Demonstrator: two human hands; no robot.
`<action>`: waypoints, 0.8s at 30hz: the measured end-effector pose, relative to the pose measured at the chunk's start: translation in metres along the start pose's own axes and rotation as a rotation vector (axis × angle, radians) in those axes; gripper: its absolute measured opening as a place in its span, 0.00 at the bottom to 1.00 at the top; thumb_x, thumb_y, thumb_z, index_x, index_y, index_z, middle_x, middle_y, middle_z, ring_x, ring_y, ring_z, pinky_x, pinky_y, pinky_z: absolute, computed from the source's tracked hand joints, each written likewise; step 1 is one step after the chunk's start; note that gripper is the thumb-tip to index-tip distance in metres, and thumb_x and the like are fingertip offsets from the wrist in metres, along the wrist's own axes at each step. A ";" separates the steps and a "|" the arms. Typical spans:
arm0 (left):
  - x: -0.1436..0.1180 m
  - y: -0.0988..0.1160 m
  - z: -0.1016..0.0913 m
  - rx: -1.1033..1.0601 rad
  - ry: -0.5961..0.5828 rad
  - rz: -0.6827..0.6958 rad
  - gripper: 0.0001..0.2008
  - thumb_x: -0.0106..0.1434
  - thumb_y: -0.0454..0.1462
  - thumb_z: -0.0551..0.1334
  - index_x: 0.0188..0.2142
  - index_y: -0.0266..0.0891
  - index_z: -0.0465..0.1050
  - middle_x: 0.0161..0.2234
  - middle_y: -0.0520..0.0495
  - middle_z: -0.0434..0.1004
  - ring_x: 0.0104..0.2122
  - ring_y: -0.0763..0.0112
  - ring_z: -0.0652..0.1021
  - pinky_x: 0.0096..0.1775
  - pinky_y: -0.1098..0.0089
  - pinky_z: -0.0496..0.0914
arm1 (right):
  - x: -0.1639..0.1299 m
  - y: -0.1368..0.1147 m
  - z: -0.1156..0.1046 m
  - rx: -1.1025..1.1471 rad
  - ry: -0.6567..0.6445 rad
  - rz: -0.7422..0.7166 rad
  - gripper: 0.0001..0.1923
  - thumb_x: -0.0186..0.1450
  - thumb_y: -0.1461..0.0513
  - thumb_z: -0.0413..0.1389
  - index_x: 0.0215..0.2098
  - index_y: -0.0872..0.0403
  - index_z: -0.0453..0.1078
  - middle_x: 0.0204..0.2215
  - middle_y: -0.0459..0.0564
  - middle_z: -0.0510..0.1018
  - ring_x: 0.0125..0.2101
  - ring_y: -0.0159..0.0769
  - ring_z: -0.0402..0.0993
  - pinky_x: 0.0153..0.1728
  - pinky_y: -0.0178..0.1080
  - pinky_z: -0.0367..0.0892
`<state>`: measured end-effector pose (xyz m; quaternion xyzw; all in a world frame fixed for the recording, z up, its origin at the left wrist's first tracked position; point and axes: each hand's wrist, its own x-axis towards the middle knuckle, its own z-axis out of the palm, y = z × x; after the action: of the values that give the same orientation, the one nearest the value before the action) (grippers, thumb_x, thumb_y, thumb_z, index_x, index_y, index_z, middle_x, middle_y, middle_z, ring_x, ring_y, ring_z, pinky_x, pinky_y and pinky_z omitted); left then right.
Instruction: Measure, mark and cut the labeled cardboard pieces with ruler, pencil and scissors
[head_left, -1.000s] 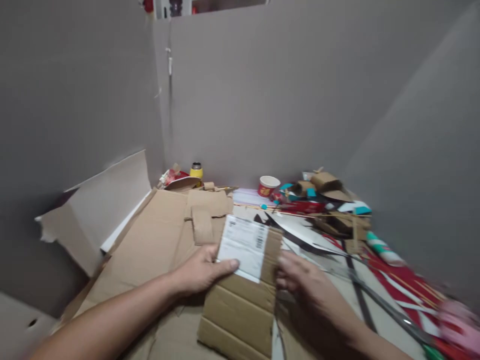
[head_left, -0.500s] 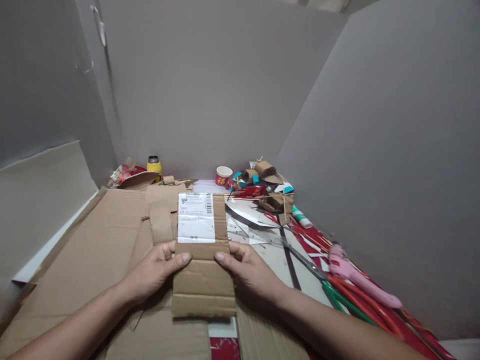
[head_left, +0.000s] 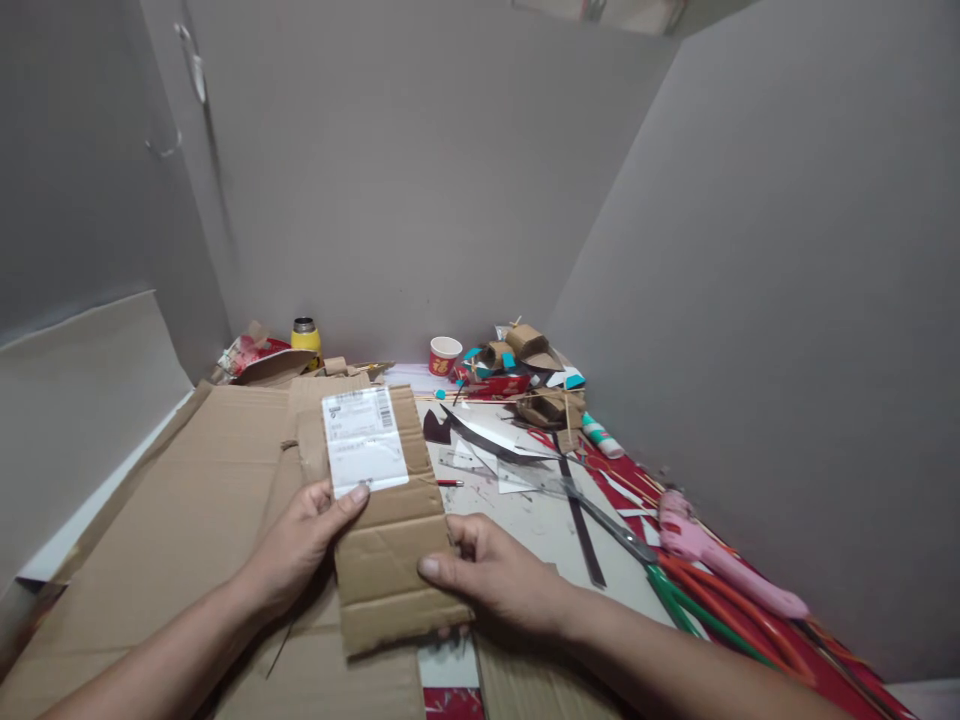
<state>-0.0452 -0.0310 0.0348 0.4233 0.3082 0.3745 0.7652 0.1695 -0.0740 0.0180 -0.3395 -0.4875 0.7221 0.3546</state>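
Between my hands is a creased strip of corrugated cardboard [head_left: 390,545], tilted to the left, with a white printed label [head_left: 365,440] on its upper part. My left hand [head_left: 307,535] pinches its left edge, the thumb lying by the label's lower corner. On the right edge, lower down, my right hand [head_left: 495,575] grips it with the thumb on top and the fingers underneath. Large flat cardboard sheets [head_left: 202,480] lie below and to the left. Part of the table behind the strip is hidden by it.
Scissors with green and orange handles [head_left: 675,590] and a pink glue gun [head_left: 720,560] lie at the right. Farther back stand a paper cup [head_left: 445,356], a yellow bottle [head_left: 305,340] and cardboard pieces [head_left: 529,343]. Grey partitions [head_left: 420,180] enclose the table.
The cardboard strip has turned, its top leaning left. My right hand has slid lower along its edge, and my left thumb now sits nearer the label.
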 end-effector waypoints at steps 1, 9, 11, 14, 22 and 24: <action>0.000 0.001 0.000 0.000 0.025 0.005 0.18 0.64 0.42 0.65 0.50 0.36 0.77 0.44 0.38 0.83 0.40 0.59 0.82 0.46 0.61 0.74 | 0.000 0.000 0.000 -0.003 -0.030 0.015 0.25 0.57 0.49 0.67 0.44 0.59 0.76 0.30 0.50 0.80 0.28 0.32 0.75 0.31 0.34 0.71; -0.003 0.004 -0.001 0.016 0.073 0.000 0.17 0.63 0.42 0.67 0.46 0.34 0.79 0.38 0.38 0.85 0.35 0.60 0.83 0.39 0.65 0.75 | -0.005 -0.003 0.004 -0.079 -0.158 0.005 0.24 0.58 0.49 0.66 0.45 0.58 0.77 0.36 0.50 0.81 0.36 0.36 0.77 0.43 0.38 0.69; -0.004 0.005 -0.001 0.023 0.108 0.014 0.17 0.62 0.42 0.67 0.46 0.34 0.79 0.36 0.39 0.85 0.32 0.62 0.83 0.37 0.67 0.75 | -0.006 -0.003 0.004 -0.124 -0.200 0.023 0.23 0.59 0.49 0.65 0.44 0.58 0.78 0.36 0.50 0.81 0.37 0.36 0.77 0.43 0.38 0.68; -0.004 0.006 -0.001 0.036 0.151 0.031 0.18 0.61 0.44 0.68 0.46 0.33 0.79 0.34 0.39 0.85 0.28 0.62 0.82 0.33 0.67 0.74 | -0.007 -0.001 0.003 -0.174 -0.252 0.065 0.24 0.59 0.48 0.65 0.43 0.59 0.78 0.34 0.50 0.80 0.35 0.33 0.75 0.39 0.34 0.67; -0.002 0.008 -0.001 0.053 0.234 0.029 0.24 0.56 0.47 0.71 0.48 0.34 0.78 0.36 0.39 0.85 0.32 0.56 0.83 0.34 0.64 0.76 | -0.004 0.005 0.001 -0.176 -0.153 0.093 0.24 0.57 0.46 0.66 0.35 0.59 0.76 0.28 0.45 0.76 0.27 0.26 0.69 0.31 0.29 0.64; 0.000 0.008 -0.002 0.059 0.249 0.024 0.26 0.57 0.49 0.70 0.49 0.34 0.78 0.37 0.39 0.85 0.35 0.55 0.84 0.37 0.63 0.77 | -0.003 0.007 -0.001 -0.190 -0.100 0.125 0.26 0.55 0.44 0.66 0.32 0.59 0.74 0.24 0.42 0.74 0.22 0.23 0.66 0.25 0.27 0.62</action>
<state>-0.0496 -0.0272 0.0406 0.3993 0.4068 0.4240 0.7038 0.1700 -0.0780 0.0113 -0.3647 -0.5487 0.7094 0.2502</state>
